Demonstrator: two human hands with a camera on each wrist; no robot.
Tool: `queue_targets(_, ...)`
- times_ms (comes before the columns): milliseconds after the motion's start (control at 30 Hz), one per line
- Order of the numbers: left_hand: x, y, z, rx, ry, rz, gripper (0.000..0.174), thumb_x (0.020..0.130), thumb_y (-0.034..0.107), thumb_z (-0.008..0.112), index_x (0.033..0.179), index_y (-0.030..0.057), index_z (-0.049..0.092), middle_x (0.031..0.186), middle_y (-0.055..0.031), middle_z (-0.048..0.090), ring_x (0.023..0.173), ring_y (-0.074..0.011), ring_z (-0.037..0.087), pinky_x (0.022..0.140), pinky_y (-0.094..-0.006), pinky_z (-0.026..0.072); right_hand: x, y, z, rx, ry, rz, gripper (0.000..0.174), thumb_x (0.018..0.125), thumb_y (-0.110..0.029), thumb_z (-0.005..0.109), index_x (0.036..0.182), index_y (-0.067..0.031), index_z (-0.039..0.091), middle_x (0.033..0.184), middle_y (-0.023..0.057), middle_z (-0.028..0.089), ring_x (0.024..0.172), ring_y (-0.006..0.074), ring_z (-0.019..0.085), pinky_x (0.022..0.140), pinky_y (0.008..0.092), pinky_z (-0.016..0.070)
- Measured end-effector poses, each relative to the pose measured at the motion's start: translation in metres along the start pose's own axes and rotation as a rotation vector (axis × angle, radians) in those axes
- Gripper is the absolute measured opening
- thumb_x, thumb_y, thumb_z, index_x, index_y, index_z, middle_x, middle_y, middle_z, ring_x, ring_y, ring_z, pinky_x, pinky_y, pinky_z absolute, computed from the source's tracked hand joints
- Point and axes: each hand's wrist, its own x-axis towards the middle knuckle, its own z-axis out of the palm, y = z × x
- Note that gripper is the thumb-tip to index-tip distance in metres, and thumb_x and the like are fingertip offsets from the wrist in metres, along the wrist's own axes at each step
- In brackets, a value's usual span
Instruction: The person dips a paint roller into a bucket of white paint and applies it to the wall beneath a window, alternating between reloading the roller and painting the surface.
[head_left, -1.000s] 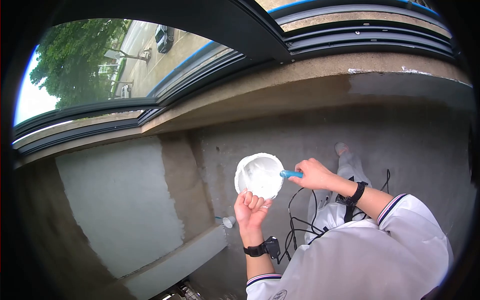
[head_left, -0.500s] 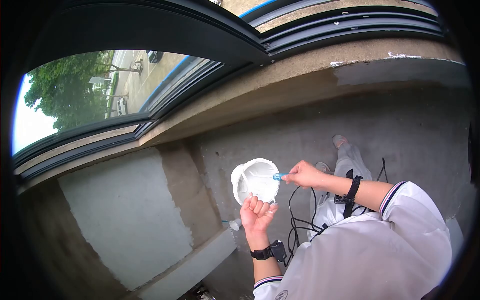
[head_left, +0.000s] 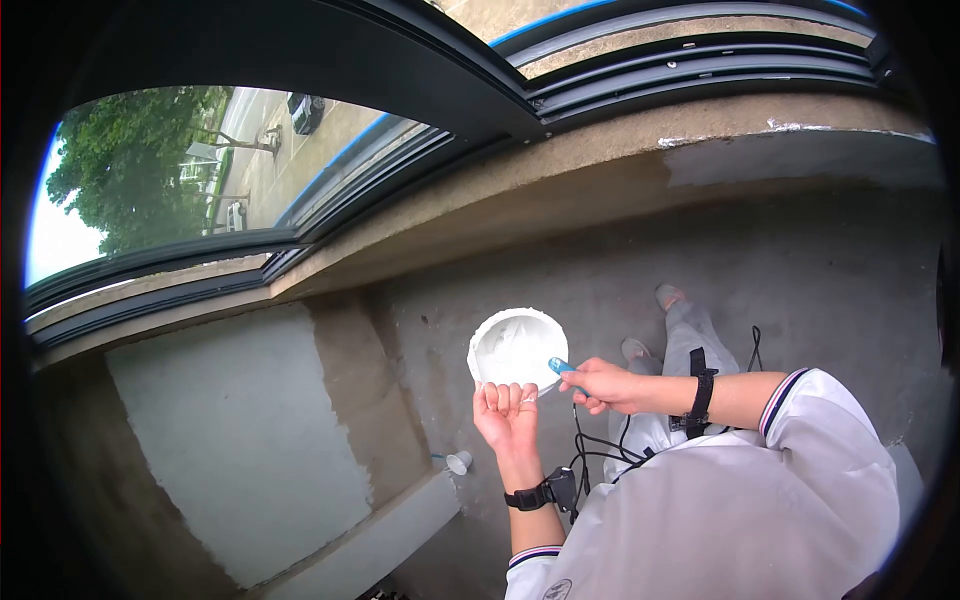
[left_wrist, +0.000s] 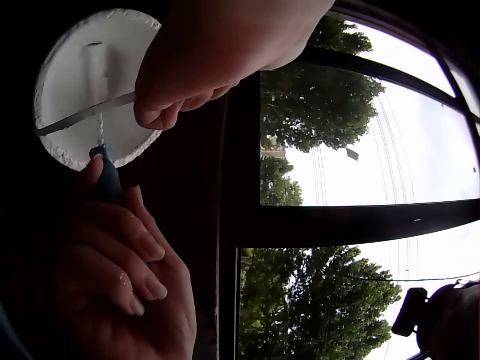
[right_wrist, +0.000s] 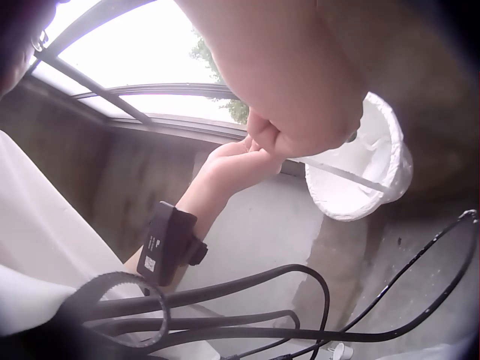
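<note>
A white bucket point(head_left: 478, 340) is held up in front of the body, its inside coated with white paint. The curled fingers of my left hand point(head_left: 507, 418) grip the flat bucket handle point(left_wrist: 79, 116) at the near side of the rim. My right hand point(head_left: 605, 388) holds a paint roller by its blue handle point(head_left: 561, 369), which slants over the right side of the rim. In the left wrist view, the roller's thin rod and white, paint-covered head point(left_wrist: 96, 75) lie inside the bucket, passing under the bucket handle. White specks show on the right fingers.
A small white cup point(head_left: 459, 463) stands below, left of the left arm. Black cables point(head_left: 600, 445) hang before the body. Dark window frames point(head_left: 480, 90) and a concrete ledge point(head_left: 600, 140) run along the far side; the left wall carries a light grey patch point(head_left: 240, 430).
My right hand has moved nearer the body, and the roller handle now slants instead of lying level. The bucket tipped sideways, then turned its opening back up. The head view shifted slightly.
</note>
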Motion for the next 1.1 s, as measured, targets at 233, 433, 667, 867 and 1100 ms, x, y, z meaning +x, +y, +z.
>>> queue_targets(233,0.001,-0.024,-0.012,0.096,-0.002,0.174,0.043,0.097,0.027,0.035,0.057,0.0155,0.026,0.047,0.0014,0.020,0.046,-0.0136,0.020,0.060,-0.0350,0.0349,-0.012,-0.002,0.054,0.736,-0.202,-0.014,0.032,0.106,-0.031,0.032,0.089,-0.0067,0.045,0.069,-0.0016,0.042,0.048,0.0052,0.033,0.042,0.0204,0.0268)
queue_targets(433,0.008,-0.021,-0.027,-0.018,-0.060,0.180,0.038,0.094,0.025,0.031,0.057,0.0154,0.024,0.048,0.0003,0.021,0.048,-0.0155,0.023,0.084,-0.0538,0.0465,0.009,0.003,0.036,1.037,-0.348,-0.023,0.033,0.105,-0.036,0.034,0.092,-0.0070,0.044,0.061,-0.0017,0.043,0.038,0.0057,0.034,0.038,0.0200,0.0286)
queue_targets(667,0.014,-0.018,-0.024,-0.075,0.013,0.233,0.039,0.091,0.023,0.038,0.055,0.0164,0.028,0.046,0.0018,0.020,0.046,-0.0127,0.020,0.060,-0.0325,0.0300,0.004,0.002,0.043,1.061,-0.366,-0.090,0.032,0.104,-0.036,0.038,0.094,-0.0066,0.044,0.061,-0.0020,0.045,0.039,0.0047,0.034,0.038,0.0201,0.0286)
queue_targets(867,0.012,-0.018,-0.015,-0.055,0.042,0.298,0.043,0.096,0.025,0.036,0.055,0.0165,0.028,0.046,0.0024,0.019,0.046,-0.0123,0.020,0.060,-0.0318,0.0301,0.001,-0.001,0.039,1.001,-0.443,-0.139,0.037,0.105,-0.040,0.033,0.091,-0.0073,0.043,0.064,-0.0015,0.045,0.041,0.0037,0.033,0.038,0.0192,0.0279)
queue_targets(1100,0.017,-0.005,-0.014,-0.013,0.015,0.335,0.045,0.097,0.028,0.037,0.055,0.0167,0.027,0.045,0.0024,0.019,0.044,-0.0119,0.017,0.057,-0.0320,0.0306,0.003,0.014,0.041,0.705,-0.480,0.032,0.033,0.103,-0.042,0.038,0.096,-0.0107,0.044,0.065,-0.0006,0.044,0.041,0.0020,0.029,0.039,0.0180,0.0249)
